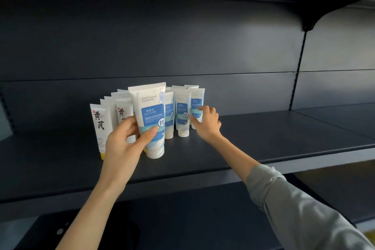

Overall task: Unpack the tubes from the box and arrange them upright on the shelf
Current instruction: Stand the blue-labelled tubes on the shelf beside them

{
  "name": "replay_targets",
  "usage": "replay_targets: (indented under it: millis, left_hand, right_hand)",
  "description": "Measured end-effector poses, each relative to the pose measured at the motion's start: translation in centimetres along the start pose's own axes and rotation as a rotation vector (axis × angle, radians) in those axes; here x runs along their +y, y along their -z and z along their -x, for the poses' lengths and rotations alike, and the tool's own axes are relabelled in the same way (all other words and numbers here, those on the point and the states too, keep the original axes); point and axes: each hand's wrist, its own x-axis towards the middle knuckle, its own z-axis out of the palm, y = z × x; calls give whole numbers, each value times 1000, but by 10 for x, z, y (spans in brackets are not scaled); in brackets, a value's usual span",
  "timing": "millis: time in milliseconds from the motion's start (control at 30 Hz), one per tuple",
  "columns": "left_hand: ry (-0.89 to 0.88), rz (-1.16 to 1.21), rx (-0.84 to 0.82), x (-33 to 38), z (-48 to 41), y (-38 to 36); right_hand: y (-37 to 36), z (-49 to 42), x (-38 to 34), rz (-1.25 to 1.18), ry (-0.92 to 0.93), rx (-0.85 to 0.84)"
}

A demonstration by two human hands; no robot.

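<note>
Gripping the front tube between thumb and curled fingers, the left hand holds it cap-down on the shelf; the right hand pinches the end tube. A nudge from either could topple the close-packed row behind.

The tubes stand clustered together on the shelf, toward its left.

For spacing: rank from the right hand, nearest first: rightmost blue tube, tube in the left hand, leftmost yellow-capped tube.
1. Rightmost blue tube, touching the right hand.
2. Held tube, in the left hand, centre front.
3. Leftmost yellow-capped tube, far left.
</note>
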Motion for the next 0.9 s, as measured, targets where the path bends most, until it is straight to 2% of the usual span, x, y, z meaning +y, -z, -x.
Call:
replay_targets:
  millis: [100,200,333,467,700,900]
  left_hand:
    - [-18,20,-5,2,-4,-14]
    - [-34,23,-27,2,-8,-25]
    - [-34,23,-16,0,-14,-34]
    - [-33,-1,-5,-4,-17,-44]
    - [-31,-85,48,-8,-16,-58]
    - [-28,-146,64,-7,-8,-63]
  right_hand:
    - [18,17,0,15,57,-20]
    - [37,38,-3,-90,146,-57]
    - [56,66,-9,-280,271,-230]
    - [61,84,-13,-342,349,-342]
    - [55,105,-26,-457,454,-235]
    - [39,104,-31,-468,425,-16]
